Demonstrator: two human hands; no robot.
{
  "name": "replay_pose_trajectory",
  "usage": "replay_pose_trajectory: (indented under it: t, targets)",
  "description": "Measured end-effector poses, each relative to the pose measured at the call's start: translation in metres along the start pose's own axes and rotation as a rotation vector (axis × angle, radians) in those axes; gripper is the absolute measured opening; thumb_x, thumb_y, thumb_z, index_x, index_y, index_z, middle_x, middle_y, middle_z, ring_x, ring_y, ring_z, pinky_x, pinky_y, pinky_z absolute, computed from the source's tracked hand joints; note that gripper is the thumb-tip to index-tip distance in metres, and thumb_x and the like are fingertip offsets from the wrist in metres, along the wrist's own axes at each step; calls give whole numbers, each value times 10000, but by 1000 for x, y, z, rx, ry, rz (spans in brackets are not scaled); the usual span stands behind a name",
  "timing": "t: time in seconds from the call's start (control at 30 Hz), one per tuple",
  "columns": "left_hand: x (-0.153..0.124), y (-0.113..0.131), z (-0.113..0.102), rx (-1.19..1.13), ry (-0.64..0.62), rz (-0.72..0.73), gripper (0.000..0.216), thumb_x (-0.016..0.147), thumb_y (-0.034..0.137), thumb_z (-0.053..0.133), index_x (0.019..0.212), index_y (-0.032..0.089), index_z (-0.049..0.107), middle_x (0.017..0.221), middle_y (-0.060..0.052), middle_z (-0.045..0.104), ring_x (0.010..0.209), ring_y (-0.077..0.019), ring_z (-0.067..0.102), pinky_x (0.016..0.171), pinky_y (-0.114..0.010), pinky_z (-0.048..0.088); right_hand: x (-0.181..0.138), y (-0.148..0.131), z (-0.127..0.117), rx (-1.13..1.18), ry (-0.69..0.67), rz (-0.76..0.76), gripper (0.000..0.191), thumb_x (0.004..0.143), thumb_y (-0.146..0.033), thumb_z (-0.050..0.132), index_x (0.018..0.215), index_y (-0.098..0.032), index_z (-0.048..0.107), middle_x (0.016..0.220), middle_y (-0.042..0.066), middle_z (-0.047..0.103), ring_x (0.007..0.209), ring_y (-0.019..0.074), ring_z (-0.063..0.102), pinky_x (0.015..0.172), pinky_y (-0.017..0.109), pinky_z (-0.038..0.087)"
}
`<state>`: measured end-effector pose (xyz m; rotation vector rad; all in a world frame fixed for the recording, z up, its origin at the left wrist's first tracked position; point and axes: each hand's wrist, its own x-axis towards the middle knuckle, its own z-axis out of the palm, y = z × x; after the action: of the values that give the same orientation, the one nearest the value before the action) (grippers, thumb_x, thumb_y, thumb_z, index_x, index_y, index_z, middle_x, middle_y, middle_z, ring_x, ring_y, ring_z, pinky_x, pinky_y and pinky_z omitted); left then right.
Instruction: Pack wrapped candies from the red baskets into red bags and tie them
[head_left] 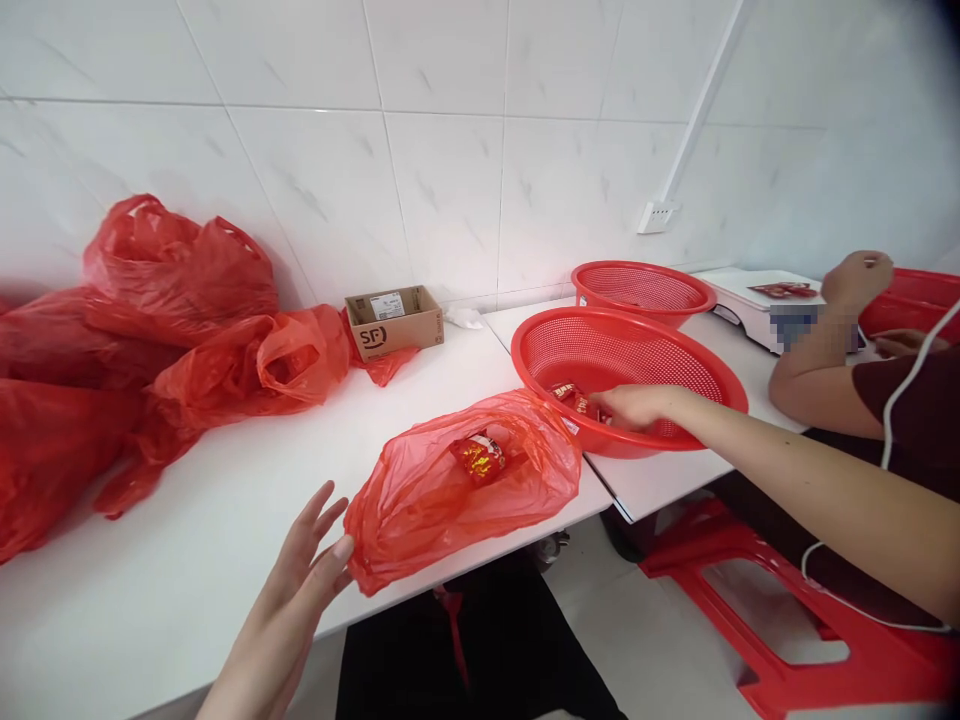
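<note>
— Items counted?
— Two red mesh baskets (628, 345); one red plastic bag (450, 485), crumpled, translucent, at near table edge.
— Hands?
— Left hand (304, 570) spread open, touching the bag; right hand (637, 405) reaching into near basket, fingers on red packets (574, 397).

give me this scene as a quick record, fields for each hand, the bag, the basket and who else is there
left hand: open, fingertips at the edge of the red plastic bag
right hand: inside the red basket, at a red packet; grip unclear
bag contents: one red packet visible
surface: white table
other person: forearm resting by a white scale
</note>
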<state>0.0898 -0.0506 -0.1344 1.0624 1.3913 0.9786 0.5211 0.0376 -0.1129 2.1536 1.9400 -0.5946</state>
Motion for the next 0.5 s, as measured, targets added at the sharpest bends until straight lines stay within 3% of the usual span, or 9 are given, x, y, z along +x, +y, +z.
replay_pose_trajectory:
  t: [0.07,0.17,0.3,0.4,0.5]
  targets:
    - [-3,-4,-1,-64,9,-15,675,795,589,622,1418,464,392,1531,-11,392,1373,-328,384,1071,-499,385,0,1,-14,58,3,-29,191,701,-342,724,799,-212,625,758,45,683,654,209,641,557,294,454]
    - [-7,-5,2,-147,29,-42,711,767,569,671,1416,447,409,1491,-23,449,1323,-321,456,992,-424,472,-9,-8,-37,296,154,-104,357,799,-557,615,754,-208,552,823,65,677,726,197,631,588,281,447]
    - [-8,-2,11,-238,14,-100,754,762,553,692,1437,437,378,1368,-41,562,1188,-278,577,844,-335,539,-33,-57,-46,815,306,-329,445,817,-660,557,821,-215,542,800,33,634,685,152,578,556,251,409]
    - [-6,0,22,-304,-58,-124,632,768,478,721,1353,356,517,1233,-52,629,1002,-216,645,691,-248,535,-43,-111,-28,745,235,-500,454,823,-656,564,840,-203,580,798,33,640,697,155,578,580,258,410]
    - [-3,-1,28,-386,-110,-148,417,727,383,778,1105,238,681,1045,-48,675,760,-140,626,577,-214,502,-43,-151,-7,554,207,-568,447,848,-637,550,945,-203,593,903,53,682,768,184,605,650,289,430]
